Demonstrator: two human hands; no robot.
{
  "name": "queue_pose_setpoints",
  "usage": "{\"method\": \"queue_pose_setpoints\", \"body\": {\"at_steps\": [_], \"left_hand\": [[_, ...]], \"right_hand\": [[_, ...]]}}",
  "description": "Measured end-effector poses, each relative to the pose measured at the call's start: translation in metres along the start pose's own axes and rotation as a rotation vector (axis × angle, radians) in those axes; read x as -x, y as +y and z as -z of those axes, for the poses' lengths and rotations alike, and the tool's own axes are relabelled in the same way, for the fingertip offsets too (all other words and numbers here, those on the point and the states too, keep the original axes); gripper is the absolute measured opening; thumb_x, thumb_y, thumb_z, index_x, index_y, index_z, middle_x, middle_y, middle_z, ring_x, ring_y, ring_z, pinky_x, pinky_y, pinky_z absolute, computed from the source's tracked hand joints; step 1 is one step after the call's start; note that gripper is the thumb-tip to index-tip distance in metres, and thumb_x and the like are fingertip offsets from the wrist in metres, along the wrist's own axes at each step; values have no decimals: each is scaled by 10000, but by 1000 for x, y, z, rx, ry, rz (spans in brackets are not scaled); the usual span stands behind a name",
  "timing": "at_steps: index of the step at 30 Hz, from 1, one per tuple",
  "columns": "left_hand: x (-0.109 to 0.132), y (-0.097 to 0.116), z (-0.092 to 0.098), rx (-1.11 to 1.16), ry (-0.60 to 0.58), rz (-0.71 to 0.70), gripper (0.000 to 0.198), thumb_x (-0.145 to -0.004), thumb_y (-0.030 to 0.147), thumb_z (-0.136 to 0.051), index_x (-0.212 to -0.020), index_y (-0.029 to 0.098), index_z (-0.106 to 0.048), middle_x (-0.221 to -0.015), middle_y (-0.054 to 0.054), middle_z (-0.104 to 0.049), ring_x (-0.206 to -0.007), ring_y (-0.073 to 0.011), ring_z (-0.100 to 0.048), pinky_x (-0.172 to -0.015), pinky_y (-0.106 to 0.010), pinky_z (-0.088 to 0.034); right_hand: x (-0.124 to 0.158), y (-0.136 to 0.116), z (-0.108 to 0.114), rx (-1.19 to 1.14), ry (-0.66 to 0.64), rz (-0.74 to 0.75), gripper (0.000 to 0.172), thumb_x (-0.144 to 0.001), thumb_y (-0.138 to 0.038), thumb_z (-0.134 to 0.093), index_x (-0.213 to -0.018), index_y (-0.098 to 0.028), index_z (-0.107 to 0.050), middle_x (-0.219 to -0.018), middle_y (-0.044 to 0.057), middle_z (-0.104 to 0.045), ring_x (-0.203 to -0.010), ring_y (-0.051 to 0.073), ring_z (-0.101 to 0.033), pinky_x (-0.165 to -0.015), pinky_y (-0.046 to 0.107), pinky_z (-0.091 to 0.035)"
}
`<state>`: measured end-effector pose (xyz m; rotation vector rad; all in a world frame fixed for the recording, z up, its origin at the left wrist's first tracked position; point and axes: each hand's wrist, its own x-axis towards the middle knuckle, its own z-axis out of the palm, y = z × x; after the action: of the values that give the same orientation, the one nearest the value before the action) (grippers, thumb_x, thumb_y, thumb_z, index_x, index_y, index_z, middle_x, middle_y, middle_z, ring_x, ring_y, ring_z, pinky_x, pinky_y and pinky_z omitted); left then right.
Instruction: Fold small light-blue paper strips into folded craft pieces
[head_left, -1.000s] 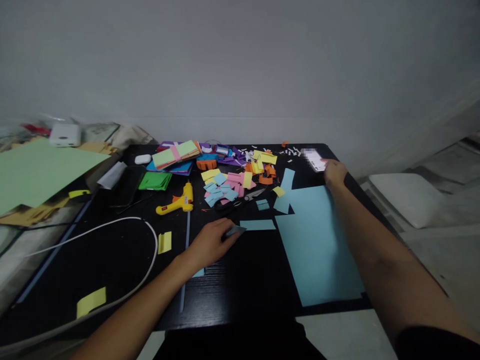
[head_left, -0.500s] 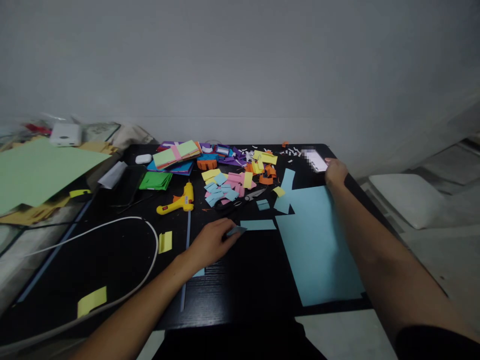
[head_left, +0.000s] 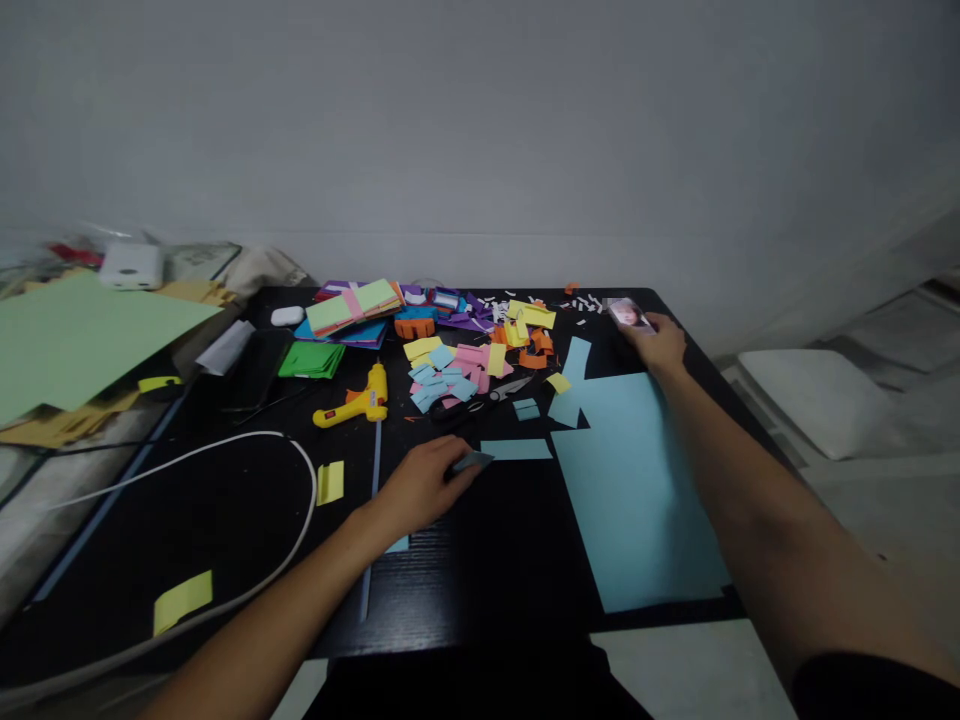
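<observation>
At the table's far right corner my right hand (head_left: 661, 345) is closed round a phone (head_left: 630, 314) with a lit screen. My left hand (head_left: 424, 482) rests near the middle of the black table, its fingers closed on a small folded piece of blue paper (head_left: 472, 461). A blue paper strip (head_left: 516, 450) lies flat just right of those fingers. Below my right forearm spreads a large light-blue sheet (head_left: 637, 490). Behind my left hand are black-handled scissors (head_left: 495, 397) and a pile of small blue folded papers (head_left: 435, 388).
A yellow glue gun (head_left: 371, 397) lies left of the scissors. A white cable (head_left: 311, 480) loops over the left side. Stacked coloured paper (head_left: 352, 310), green folded paper (head_left: 311, 361) and orange pieces (head_left: 534, 355) sit further back. A white stool (head_left: 814, 400) stands at right.
My right hand has shifted slightly left on the phone, its thumb now over the lower screen. The phone's screen has changed from whitish to a picture. My left hand stays in place.
</observation>
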<state>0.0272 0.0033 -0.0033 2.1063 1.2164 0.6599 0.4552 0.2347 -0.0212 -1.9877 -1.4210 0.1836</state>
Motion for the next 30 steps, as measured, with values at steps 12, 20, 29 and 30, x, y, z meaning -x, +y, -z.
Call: {"method": "queue_pose_setpoints", "body": {"at_steps": [12, 20, 29, 30], "left_hand": [[0, 0, 0, 2, -3, 1, 234, -1037, 338, -555, -871, 198, -643, -840, -23, -649, -791, -181, -630, -734, -317, -464], [0, 0, 0, 8, -5, -3, 212, -1034, 320, -562, -889, 196, -654, -858, -31, -665, -805, -186, -640, -745, -318, -472], [0, 0, 0, 1, -5, 5, 224, -1033, 329, -559, -884, 186, -648, -850, -25, -649, -801, -180, -629, -740, -304, -453], [0, 0, 0, 4, -7, 7, 224, -1033, 329, -559, -887, 185, -650, -854, -25, -651, -806, -181, -631, -745, -304, -453]], "right_hand": [[6, -9, 1, 101, 50, -126, 592, -752, -325, -814, -1297, -176, -635, -1361, 200, -634, -1314, 378, -528, -1123, 509, -378], [6, -12, 2, 141, 12, -124, 691, -752, -434, -838, -1359, -179, -628, -1415, 201, -607, -1376, 407, -483, -1137, 537, -366], [4, -8, 3, 112, -28, -106, 647, -782, -380, -785, -1387, -198, -650, -1437, 171, -633, -1386, 403, -496, -1141, 523, -368], [3, -8, 2, 114, -27, -107, 650, -778, -379, -786, -1388, -198, -652, -1439, 172, -633, -1383, 404, -501, -1141, 523, -370]]}}
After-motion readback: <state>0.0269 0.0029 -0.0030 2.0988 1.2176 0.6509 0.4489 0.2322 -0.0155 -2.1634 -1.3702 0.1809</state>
